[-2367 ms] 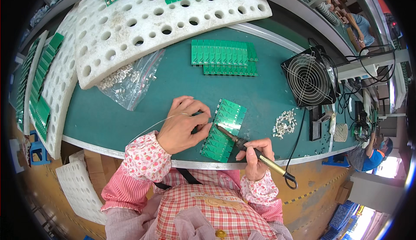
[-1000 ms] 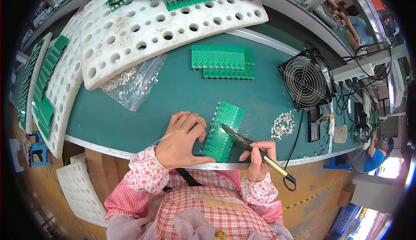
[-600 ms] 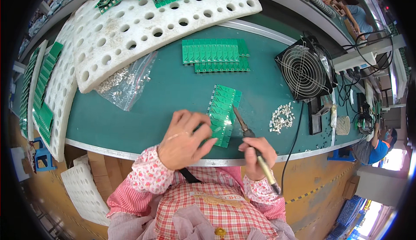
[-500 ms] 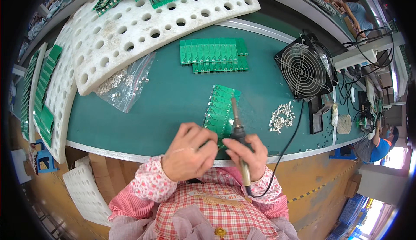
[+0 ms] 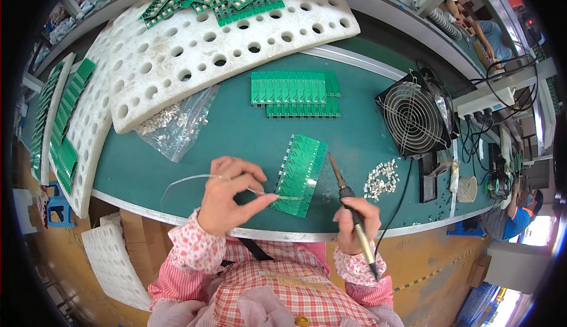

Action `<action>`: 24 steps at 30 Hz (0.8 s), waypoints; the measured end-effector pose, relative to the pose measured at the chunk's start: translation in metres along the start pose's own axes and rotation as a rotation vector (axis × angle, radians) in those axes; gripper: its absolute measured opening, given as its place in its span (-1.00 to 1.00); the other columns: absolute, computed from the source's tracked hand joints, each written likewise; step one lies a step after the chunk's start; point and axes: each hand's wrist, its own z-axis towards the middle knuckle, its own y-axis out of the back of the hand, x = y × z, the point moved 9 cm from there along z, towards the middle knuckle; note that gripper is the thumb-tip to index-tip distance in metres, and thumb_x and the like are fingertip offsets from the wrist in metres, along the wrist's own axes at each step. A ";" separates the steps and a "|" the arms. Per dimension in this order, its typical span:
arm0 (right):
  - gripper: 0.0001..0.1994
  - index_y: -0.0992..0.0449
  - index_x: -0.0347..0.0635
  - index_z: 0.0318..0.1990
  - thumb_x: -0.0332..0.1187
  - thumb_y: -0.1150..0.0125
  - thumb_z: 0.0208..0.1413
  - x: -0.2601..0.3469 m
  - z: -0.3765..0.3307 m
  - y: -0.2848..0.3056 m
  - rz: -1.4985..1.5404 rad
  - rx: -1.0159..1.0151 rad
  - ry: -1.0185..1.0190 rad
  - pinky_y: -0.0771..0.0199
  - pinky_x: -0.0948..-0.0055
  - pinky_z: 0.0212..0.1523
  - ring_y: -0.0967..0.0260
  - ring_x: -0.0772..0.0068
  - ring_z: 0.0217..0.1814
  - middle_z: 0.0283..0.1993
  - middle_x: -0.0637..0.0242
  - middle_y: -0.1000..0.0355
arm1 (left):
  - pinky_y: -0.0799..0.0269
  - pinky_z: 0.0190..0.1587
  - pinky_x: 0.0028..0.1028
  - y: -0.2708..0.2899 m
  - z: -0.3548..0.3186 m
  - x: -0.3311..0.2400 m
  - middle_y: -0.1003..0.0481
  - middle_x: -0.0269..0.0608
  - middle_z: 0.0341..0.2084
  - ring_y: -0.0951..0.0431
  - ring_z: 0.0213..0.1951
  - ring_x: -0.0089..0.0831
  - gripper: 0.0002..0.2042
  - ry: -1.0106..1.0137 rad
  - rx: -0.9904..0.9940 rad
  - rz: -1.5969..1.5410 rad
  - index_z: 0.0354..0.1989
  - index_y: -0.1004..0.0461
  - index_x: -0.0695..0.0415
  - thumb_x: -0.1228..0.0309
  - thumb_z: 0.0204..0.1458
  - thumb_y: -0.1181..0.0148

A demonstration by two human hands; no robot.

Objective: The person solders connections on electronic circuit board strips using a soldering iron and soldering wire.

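A green circuit board panel (image 5: 300, 170) lies slantwise on the bench in front of me, small pins along its left edge. My left hand (image 5: 231, 194) pinches a thin pale strand of solder wire (image 5: 198, 177) between thumb and fingers. One end of the wire reaches over the lower part of the panel; the rest curves off to the left. My right hand (image 5: 358, 224) grips a soldering iron (image 5: 347, 194) by its handle. Its tip points up and away, just right of the panel and apart from it. A black cord trails from the iron.
Beyond lie stacked green panels (image 5: 289, 88). A loose pile of small white connectors (image 5: 381, 179) is at right, near a black fan (image 5: 411, 113). At left, a plastic bag of connectors (image 5: 177, 127) lies beside a white perforated foam board (image 5: 236, 43) bearing more boards.
My hands have moved apart: the left went left, stretching out the solder wire, and the right went right and down with the iron. More of the panel's lower part shows.
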 end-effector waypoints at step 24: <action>-0.85 -0.31 -0.33 -0.25 -0.40 -0.07 0.21 -0.042 -0.009 -0.027 0.357 0.025 -0.533 -0.35 0.57 -0.61 -0.36 0.58 -0.65 -0.61 0.28 -0.40 | -0.13 0.00 -0.34 -0.009 0.008 0.039 -0.48 -0.36 -0.25 -0.43 -0.23 -0.41 -0.77 0.117 0.001 -0.059 -0.67 -0.40 0.09 0.43 -0.26 -0.41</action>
